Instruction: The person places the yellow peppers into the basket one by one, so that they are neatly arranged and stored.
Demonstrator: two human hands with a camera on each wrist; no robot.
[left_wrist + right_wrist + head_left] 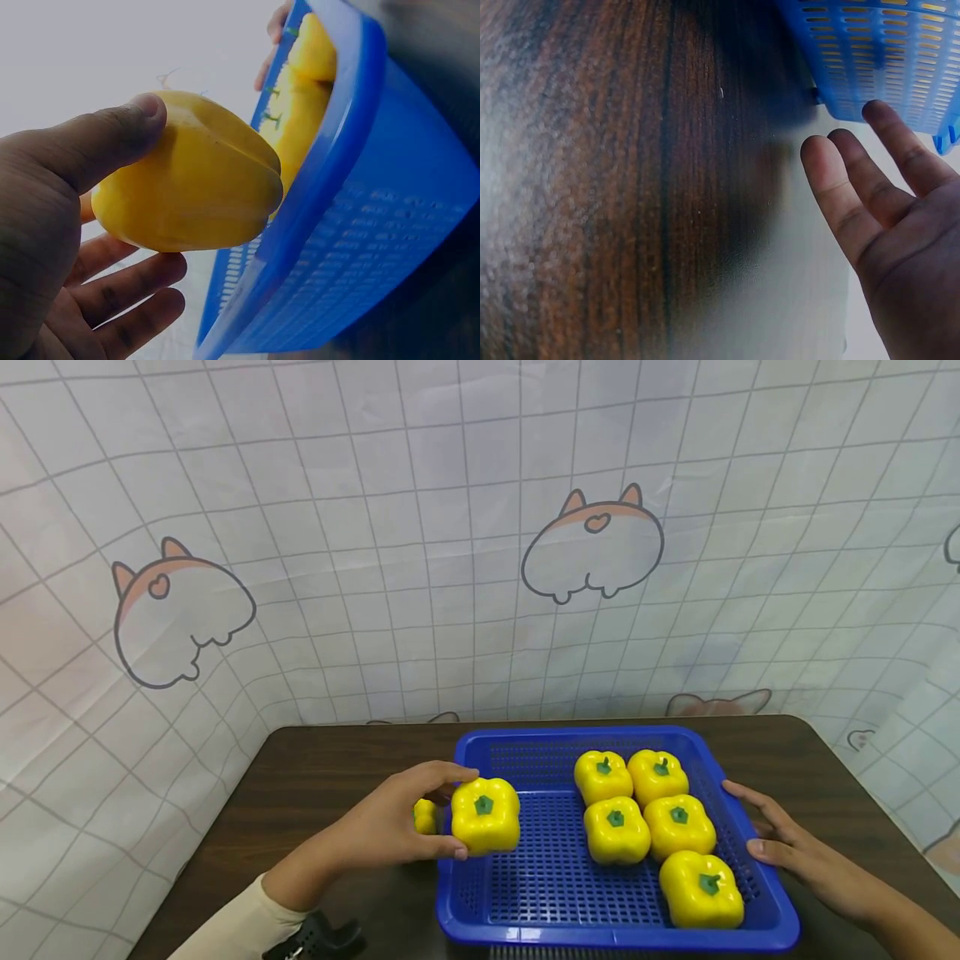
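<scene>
A yellow bell pepper (485, 817) with a green stem is pinched between the thumb and fingers of my left hand (405, 817), over the left rim of a blue plastic basket (555, 935). The left wrist view shows the thumb lying on top of this pepper (187, 172) and the fingers beneath it. Several more yellow peppers (617, 830) sit inside on the basket's right side. My right hand (795, 843) is beside the basket's right rim, its fingers extended along the edge. In the right wrist view these fingers (832, 169) are spread near the perforated basket wall (877, 60).
Partly hidden behind my left hand is another yellow pepper (424, 817), left of the basket. A dark wood-grain table (330, 768) carries everything. Behind it hangs a white cloth (420, 568) with a grid and cartoon animal drawings. A black strap object (318, 937) shows below my left sleeve.
</scene>
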